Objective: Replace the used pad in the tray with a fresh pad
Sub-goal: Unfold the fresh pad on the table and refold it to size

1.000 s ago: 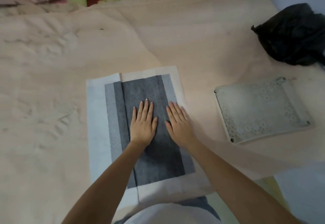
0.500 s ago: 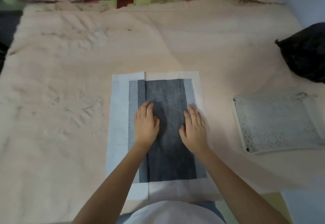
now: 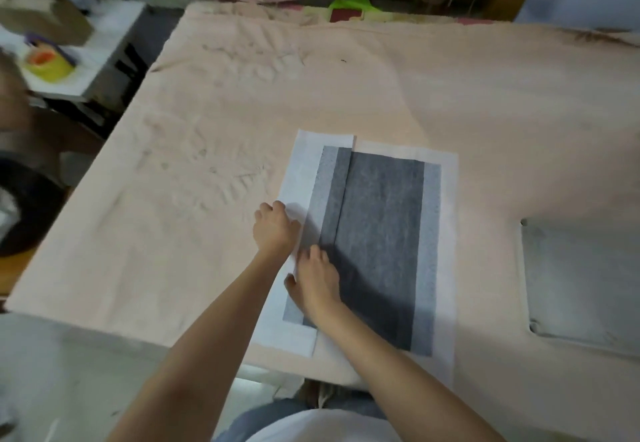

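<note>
Single head-worn wide-angle view, looking forward and down from above person's own forearms, close over peach-covered surface (image 3: 346, 95); tilted leftward, catching side shelf (image 3: 86, 70) at far left.

left hand (image 3: 275, 230): off pad's dark centre, now curled at white left-edge flap | right hand (image 3: 317, 284): crossed from right half to left fold, just beside it | pad (image 3: 381, 251): same spot on bed (image 3: 207, 164) | view swung left
</note>
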`<control>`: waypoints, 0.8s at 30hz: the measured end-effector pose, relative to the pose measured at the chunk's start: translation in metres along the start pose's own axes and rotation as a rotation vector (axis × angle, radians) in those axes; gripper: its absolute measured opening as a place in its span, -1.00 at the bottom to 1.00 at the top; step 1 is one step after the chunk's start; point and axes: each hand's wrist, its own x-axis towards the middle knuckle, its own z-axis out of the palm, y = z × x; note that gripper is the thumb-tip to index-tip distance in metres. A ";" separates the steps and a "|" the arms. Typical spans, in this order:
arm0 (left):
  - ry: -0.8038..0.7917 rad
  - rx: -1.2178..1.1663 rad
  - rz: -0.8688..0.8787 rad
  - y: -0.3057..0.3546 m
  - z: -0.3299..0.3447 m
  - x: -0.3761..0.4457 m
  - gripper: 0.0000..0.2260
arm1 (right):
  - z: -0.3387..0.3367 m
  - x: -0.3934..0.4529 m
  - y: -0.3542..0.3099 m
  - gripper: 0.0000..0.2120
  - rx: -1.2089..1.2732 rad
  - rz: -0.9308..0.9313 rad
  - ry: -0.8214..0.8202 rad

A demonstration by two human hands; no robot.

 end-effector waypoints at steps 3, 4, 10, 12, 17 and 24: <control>-0.053 -0.060 -0.032 -0.004 -0.006 0.003 -0.60 | 0.007 0.000 -0.005 -0.60 -0.050 0.039 -0.008; -0.073 -0.076 -0.036 -0.004 -0.008 0.003 -0.59 | 0.009 -0.001 -0.006 -0.60 -0.063 0.049 0.002; -0.241 -0.209 -0.075 0.006 -0.010 0.006 -0.51 | 0.013 0.000 -0.019 -0.57 -0.071 0.137 0.058; -0.301 -0.303 -0.103 0.005 -0.010 0.013 -0.45 | 0.014 0.002 -0.024 -0.52 -0.075 0.183 0.073; -0.431 -0.421 0.014 -0.002 -0.015 0.031 -0.78 | 0.016 0.013 -0.048 -0.42 -0.144 0.350 0.089; -0.665 -0.568 0.117 -0.011 -0.036 0.055 -0.67 | 0.017 0.020 -0.077 -0.52 -0.224 0.499 0.052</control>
